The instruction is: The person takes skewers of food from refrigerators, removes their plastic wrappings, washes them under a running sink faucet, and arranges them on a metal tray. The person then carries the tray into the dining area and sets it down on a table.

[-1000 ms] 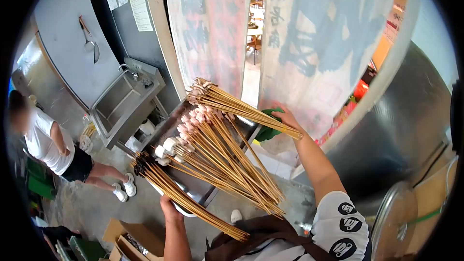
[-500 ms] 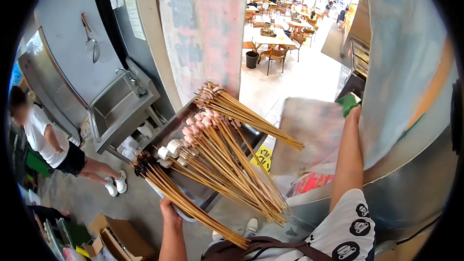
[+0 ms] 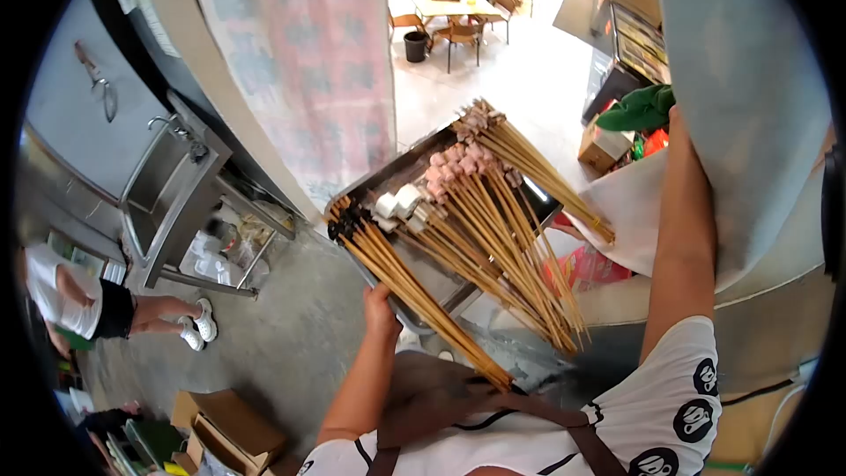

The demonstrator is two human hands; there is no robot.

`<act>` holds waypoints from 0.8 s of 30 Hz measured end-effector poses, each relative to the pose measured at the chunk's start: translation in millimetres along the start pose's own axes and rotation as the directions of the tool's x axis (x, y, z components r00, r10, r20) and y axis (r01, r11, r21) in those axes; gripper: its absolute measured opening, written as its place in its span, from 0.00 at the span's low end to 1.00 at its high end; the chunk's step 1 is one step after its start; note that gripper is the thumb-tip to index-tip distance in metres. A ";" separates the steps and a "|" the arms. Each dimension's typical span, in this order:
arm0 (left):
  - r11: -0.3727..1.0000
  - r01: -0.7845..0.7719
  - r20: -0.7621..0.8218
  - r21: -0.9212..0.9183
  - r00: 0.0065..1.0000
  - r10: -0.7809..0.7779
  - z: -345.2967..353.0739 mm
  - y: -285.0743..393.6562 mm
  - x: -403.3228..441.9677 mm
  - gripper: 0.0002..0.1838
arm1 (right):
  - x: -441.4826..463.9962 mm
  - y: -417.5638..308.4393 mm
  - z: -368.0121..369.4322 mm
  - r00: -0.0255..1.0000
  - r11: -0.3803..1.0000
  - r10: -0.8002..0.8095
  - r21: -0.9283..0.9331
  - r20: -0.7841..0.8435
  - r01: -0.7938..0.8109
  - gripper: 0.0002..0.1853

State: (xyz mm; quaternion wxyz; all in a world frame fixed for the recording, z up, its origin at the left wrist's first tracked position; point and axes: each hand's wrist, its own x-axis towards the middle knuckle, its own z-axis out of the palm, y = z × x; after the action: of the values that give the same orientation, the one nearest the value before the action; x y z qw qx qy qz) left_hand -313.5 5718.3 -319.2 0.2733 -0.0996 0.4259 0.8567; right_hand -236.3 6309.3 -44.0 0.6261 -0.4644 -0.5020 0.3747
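A metal tray (image 3: 458,293) carries bundles of wooden skewers (image 3: 520,273), their sticks pointing toward me. Pink pieces (image 3: 458,167) and white pieces (image 3: 398,203) top the middle skewers, and dark pieces (image 3: 345,222) top the left bundle. My left hand (image 3: 379,307) is closed on the tray's near left edge. Out to the right, my right hand (image 3: 677,115) holds a green cloth (image 3: 638,109) beside the right curtain (image 3: 740,123), which hangs against my raised arm.
A pale curtain (image 3: 308,62) hangs left of the doorway, with tables (image 3: 454,3) and chairs beyond. A metal sink (image 3: 163,181), a person (image 3: 75,291) and an open cardboard box (image 3: 233,427) are at left. A metal counter stands at right.
The right curtain was swept aside by my right hand, opening the doorway view. The tray has shifted right and up in view, and the sink and person have moved left.
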 end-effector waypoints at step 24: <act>0.970 0.200 0.445 0.135 0.863 -0.240 -31.1 41.0 127.1 0.15 | -248.6 -27.1 -304.0 0.776 0.922 -0.180 0.172 -0.604 0.348 0.10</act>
State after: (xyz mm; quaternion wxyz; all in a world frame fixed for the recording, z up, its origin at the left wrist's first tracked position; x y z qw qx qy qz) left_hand -443.7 5722.7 -362.0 0.4659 0.0688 0.3707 0.8005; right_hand 7.1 6006.5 -107.4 0.8530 -0.3890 -0.2921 0.1892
